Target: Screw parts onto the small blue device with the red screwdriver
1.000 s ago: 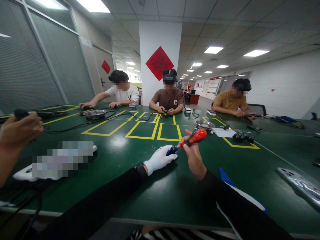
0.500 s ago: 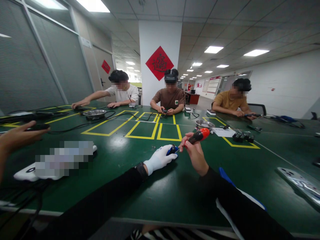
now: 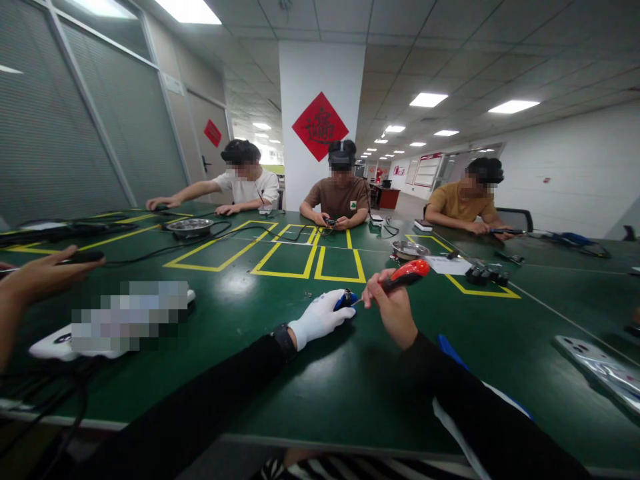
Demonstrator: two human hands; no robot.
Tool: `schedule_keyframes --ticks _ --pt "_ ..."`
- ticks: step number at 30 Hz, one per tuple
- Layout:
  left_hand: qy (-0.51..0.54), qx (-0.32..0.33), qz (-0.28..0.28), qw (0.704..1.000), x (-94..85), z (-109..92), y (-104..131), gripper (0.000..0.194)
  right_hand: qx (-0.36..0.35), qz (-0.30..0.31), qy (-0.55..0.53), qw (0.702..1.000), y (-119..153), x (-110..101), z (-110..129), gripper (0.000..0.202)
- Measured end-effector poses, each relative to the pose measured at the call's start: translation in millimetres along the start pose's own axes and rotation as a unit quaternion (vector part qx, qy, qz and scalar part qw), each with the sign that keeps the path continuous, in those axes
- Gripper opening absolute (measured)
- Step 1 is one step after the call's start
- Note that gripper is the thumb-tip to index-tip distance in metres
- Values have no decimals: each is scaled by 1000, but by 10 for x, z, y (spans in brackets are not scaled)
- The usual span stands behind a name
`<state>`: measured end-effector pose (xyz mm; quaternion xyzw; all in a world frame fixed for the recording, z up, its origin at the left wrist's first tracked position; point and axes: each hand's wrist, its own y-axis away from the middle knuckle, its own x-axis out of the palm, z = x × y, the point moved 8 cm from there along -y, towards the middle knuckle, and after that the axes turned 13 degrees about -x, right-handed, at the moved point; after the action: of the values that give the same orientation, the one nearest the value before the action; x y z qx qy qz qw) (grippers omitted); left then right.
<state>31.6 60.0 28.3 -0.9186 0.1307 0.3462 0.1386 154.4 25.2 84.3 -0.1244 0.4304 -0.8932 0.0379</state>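
Note:
My left hand [image 3: 323, 316], in a white glove with blue fingertips, rests on the green table and is closed around a small dark part [image 3: 347, 297] with a round metal top. Most of that part is hidden by the glove. Bare and raised just to the right, my right hand [image 3: 393, 310] grips a screwdriver [image 3: 407, 274] with a red and black handle. Its thin shaft slants down to the left, and the tip meets the small part or the glove's fingers; which one I cannot tell.
Tiny metal pieces [image 3: 308, 294] lie beyond my left hand. A steel bowl [image 3: 410, 250] and several black blocks [image 3: 487, 275] stand to the right. Phones lie at both sides, one of them a silver phone [image 3: 600, 373]. A blue-white glove [image 3: 453, 353] is partly under my right forearm. Co-workers sit across.
The screwdriver's handle has tipped lower, closer to level, and my right hand has shifted slightly with it. My left hand stays in place around the small part.

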Motion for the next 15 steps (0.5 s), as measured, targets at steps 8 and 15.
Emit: schedule_keyframes --ticks 8,15 --pt "-8 -14 -3 1000 -22 -21 11 29 -43 9 158 986 38 -68 47 24" --pt "-3 -13 -6 1000 -19 0 -1 31 -106 16 322 941 4 -107 239 10"
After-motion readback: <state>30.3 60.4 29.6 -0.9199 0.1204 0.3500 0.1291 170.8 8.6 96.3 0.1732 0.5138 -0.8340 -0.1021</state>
